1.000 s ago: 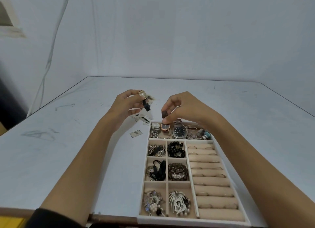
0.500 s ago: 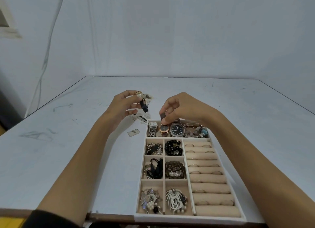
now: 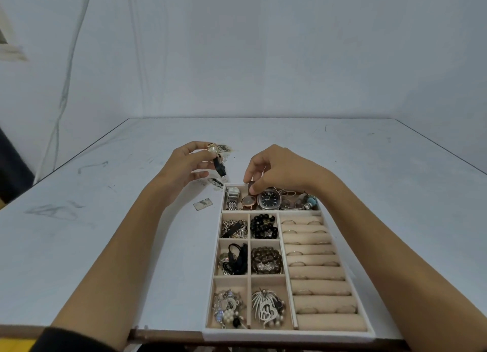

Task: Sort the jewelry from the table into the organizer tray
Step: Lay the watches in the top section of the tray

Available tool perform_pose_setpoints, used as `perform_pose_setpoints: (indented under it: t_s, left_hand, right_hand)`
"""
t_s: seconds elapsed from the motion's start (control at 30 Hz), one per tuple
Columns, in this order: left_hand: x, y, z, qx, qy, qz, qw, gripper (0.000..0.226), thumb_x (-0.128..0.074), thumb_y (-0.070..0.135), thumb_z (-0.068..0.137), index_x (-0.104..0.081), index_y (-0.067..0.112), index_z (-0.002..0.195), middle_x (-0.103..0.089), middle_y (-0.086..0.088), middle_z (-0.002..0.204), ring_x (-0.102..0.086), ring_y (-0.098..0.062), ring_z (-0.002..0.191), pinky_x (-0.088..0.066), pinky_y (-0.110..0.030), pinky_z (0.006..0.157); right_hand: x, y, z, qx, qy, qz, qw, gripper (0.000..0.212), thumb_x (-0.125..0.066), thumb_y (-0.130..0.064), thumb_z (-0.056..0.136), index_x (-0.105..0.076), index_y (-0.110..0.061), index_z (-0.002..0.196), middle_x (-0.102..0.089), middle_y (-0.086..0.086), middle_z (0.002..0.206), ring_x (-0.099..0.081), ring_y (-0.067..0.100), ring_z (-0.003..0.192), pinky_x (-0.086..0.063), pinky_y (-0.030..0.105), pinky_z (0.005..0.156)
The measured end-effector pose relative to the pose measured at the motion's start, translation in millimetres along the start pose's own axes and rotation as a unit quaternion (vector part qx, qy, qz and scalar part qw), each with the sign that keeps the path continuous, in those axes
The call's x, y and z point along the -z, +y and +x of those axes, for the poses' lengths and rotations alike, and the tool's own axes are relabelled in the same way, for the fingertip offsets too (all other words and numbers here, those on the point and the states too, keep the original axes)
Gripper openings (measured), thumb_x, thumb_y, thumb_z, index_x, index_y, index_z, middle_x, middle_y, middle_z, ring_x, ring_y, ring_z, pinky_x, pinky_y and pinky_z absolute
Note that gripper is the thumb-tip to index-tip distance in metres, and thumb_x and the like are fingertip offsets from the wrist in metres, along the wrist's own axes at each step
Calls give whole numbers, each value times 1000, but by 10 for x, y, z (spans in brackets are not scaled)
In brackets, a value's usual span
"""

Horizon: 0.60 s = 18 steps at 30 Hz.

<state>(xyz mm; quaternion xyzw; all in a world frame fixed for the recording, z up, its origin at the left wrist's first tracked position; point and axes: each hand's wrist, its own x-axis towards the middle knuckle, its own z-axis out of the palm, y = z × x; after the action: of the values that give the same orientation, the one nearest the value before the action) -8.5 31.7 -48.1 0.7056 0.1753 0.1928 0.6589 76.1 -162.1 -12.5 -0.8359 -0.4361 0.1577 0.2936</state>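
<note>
**Two watches in hand at the far end of the tray**

The left hand (image 3: 187,164) is raised above the table (image 3: 105,220), just off the far left corner of the tray (image 3: 290,334). Its thumb and fingertips pinch a gold watch (image 3: 213,149) by the case, and the black strap hangs down from the fingers toward the table.

The right hand (image 3: 276,172) hovers over the long compartment at the far end of the tray with its fingers curled. Its thumb and forefinger pinch the brown strap of a rose-gold watch (image 3: 249,201). That watch's face sits low in the compartment, between a silver watch (image 3: 233,196) on its left and a dark-faced watch (image 3: 269,200) on its right. The two hands are near each other but do not touch.

Further right in the same compartment lies a tangle of bracelets (image 3: 303,201) (one has a blue bead). Nearer the person, the small square compartments hold black beads (image 3: 263,226), brown beads (image 3: 266,259), chains and pendants. The padded rolls (image 3: 321,272) along the right side carry several thin rings.

The tray lies at the near edge of the table. A small card (image 3: 203,203) lies on the table just left of the tray's far corner, below the left hand. A few dark scraps (image 3: 214,181) lie beside and beyond that hand, too blurred to name.
</note>
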Motion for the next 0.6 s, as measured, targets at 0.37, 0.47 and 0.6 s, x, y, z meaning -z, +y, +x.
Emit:
perform_pose_setpoints:
  t_s: [0.37,0.47,0.6]
  left_hand:
    - [-1,-4,-9,1,-11,26,1000,17,-63,14,89,-63,17,105,-71,-6,101,-67,-11,81,-50,-24,74]
    - [1,-4,-13,1,-12,32,999,19,-63,14,89,-62,16,108,-71,-9,106,-67,-13,85,-50,-23,74]
    - [1,-5,-14,0,-13,38,999,21,-63,13,89,-62,15,110,-72,-9,107,-69,-11,82,-50,-24,74]
  right_hand:
    - [20,-17,-19,14,37,0,999,19,-77,-2,72,-77,-16,85,-61,-19,52,-54,-11,51,-38,4,52]
    - [-3,-44,-18,26,55,-11,998,21,-76,2,71,-77,-16,83,-63,-17,56,-58,-7,54,-47,11,62]
    - [-39,-72,3,34,77,-38,996,24,-73,8,68,-78,-13,80,-67,-4,63,-64,9,65,-55,27,72]
